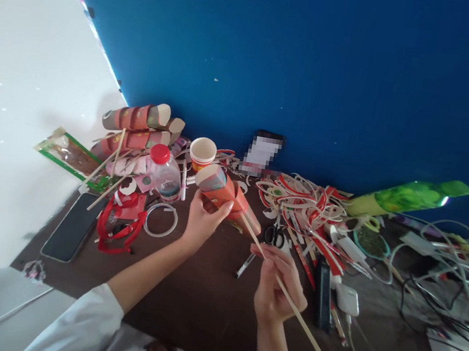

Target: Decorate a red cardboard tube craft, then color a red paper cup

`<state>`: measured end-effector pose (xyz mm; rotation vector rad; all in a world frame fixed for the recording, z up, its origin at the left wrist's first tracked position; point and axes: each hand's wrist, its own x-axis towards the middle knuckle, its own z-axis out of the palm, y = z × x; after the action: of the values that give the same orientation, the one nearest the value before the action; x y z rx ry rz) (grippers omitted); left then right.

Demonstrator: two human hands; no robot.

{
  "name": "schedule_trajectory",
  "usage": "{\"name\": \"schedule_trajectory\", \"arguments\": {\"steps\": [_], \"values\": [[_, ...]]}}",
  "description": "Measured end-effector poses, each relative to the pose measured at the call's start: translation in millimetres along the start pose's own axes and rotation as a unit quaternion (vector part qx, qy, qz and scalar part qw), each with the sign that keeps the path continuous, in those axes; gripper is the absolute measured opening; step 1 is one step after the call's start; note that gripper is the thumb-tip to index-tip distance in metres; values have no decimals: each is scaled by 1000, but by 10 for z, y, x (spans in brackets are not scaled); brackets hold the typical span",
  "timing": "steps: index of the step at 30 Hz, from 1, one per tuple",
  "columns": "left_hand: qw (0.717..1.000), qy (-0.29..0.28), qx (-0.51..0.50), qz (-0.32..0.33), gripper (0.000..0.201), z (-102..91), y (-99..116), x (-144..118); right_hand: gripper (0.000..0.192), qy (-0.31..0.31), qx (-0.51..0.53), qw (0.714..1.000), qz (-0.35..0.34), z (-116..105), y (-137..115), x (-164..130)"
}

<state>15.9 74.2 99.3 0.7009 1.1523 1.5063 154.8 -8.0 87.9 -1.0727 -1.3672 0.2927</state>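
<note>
My left hand (203,218) grips an orange-red paper cup (222,188) lying on its side above the dark table (196,295). My right hand (277,284) pinches a long wooden stick (286,295) whose far end touches the cup's side. Both hands are raised a little over the table's middle. A white sleeve covers my left upper arm.
Stacked cup figures (142,124) lie at the back left with a red-capped bottle (165,173) and an upright paper cup (202,152). A dark phone (73,226), red cut-outs (121,222), a paper-strip pile (305,205), scissors (276,236), a green tube (406,198) and cables (448,265) lie around.
</note>
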Motion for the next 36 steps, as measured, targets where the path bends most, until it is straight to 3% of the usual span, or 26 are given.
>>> {"name": "schedule_trajectory", "arguments": {"steps": [6, 11, 18, 25, 31, 36], "values": [[998, -3, -64, -8, 46, -1, -46, -37, 27, -37, -14, 999, -10, -11, -38, 56], [994, -5, -100, -51, 48, 36, -101, -37, 26, -73, -25, 997, -10, -27, -60, 65], [992, 10, -118, -42, 47, 23, -126, -28, 27, -38, -13, 999, -10, -24, -24, 19], [992, 16, -125, -24, 46, 6, -197, -58, 25, -46, -11, 999, -1, -30, -78, 67], [990, 17, -135, -39, 39, 52, -131, -73, 28, -79, -24, 997, -9, -39, -103, 86], [993, 18, -114, -29, 41, 58, -94, -90, 23, -50, -8, 999, 13, -11, -84, 46]]}}
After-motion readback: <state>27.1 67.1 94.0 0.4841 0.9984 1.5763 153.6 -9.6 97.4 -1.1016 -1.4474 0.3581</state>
